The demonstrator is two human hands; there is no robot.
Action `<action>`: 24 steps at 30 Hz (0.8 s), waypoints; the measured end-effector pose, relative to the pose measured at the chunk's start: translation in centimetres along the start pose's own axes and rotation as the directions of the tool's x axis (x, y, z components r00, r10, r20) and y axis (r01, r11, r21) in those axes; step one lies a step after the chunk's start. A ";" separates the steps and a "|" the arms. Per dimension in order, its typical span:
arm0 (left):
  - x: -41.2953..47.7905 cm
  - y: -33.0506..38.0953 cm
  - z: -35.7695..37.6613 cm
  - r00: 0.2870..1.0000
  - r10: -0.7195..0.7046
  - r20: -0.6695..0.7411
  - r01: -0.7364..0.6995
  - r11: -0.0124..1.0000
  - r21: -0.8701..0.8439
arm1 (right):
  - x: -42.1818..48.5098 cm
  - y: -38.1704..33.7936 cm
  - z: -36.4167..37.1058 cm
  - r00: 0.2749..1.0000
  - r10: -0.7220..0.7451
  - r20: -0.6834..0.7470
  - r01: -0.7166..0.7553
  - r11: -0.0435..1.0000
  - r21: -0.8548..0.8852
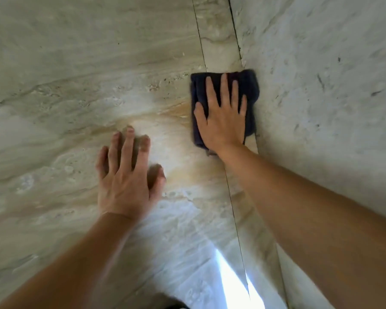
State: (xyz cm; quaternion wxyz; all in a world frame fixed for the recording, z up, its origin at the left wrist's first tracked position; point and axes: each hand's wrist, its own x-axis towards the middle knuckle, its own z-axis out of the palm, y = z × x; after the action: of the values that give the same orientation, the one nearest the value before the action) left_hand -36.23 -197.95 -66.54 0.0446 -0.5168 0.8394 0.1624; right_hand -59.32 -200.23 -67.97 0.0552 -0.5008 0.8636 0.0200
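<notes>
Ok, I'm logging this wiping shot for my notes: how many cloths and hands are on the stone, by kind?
Cloths: 1, the dark cloth.
Hands: 2, the left hand spread on the stone, the right hand flat on the dark cloth.
Total: 3.

Our left hand and right hand are bare, with slender fingers and short nails; behind each wrist, our forearms are bare too.
</notes>
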 end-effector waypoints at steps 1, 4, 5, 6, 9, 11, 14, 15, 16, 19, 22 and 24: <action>-0.1 -0.1 -0.1 1.000 -0.010 0.003 0.010 1.000 -0.006 | -2.5 0.4 0.1 1.000 -0.015 -0.006 0.015 1.000 -0.002; -0.3 0.0 -0.4 1.000 -0.001 -0.002 0.001 1.000 -0.016 | -14.2 1.7 0.8 0.997 0.028 0.074 -0.027 1.000 -0.007; -0.2 0.0 -0.3 1.000 0.004 -0.013 -0.004 1.000 -0.028 | -18.1 1.7 1.1 0.995 0.048 0.091 -0.047 0.999 -0.011; 0.0 0.0 -0.2 0.999 0.001 -0.038 -0.002 0.999 -0.036 | -20.8 1.7 1.2 0.995 0.056 0.085 -0.055 0.998 -0.013; 0.2 0.1 0.2 0.996 0.001 -0.092 -0.003 1.000 -0.017 | -20.8 1.1 1.8 0.992 0.051 0.118 -0.050 0.999 -0.011; 0.3 0.0 0.2 0.996 0.010 -0.094 -0.011 1.000 -0.009 | -15.8 0.5 1.0 0.993 0.003 0.115 -0.005 1.000 0.017; 0.2 0.0 0.2 0.996 0.005 -0.086 -0.004 1.000 0.014 | -6.2 -0.6 0.3 0.998 0.008 0.064 -0.012 0.998 0.062; 0.2 0.0 0.3 0.996 0.001 -0.089 0.000 1.000 0.007 | -3.0 -1.0 0.1 0.999 0.029 0.042 -0.032 0.997 0.064; 0.2 0.0 0.2 0.995 0.000 -0.102 0.000 1.000 0.003 | -0.5 -1.5 0.0 0.998 0.048 0.027 -0.050 0.997 0.066; 0.2 0.1 0.4 0.993 -0.002 -0.114 0.003 1.000 0.008 | 1.7 -1.9 0.1 0.999 0.030 0.037 -0.032 0.998 0.048; 0.4 0.0 0.0 0.997 -0.001 -0.077 0.002 1.000 0.005 | -4.7 -0.6 0.0 0.998 -0.020 0.066 0.016 0.998 0.060; 0.4 0.0 -0.1 0.999 -0.002 -0.046 0.002 1.000 0.005 | -12.0 0.0 0.3 0.990 0.033 0.136 -0.041 0.998 0.051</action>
State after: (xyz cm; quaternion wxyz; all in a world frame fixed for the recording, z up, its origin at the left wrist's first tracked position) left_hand -36.35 -198.30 -66.58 0.0267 -0.5210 0.8402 0.1480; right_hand -53.40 -189.90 -66.91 0.1266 -0.4805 0.8672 0.0318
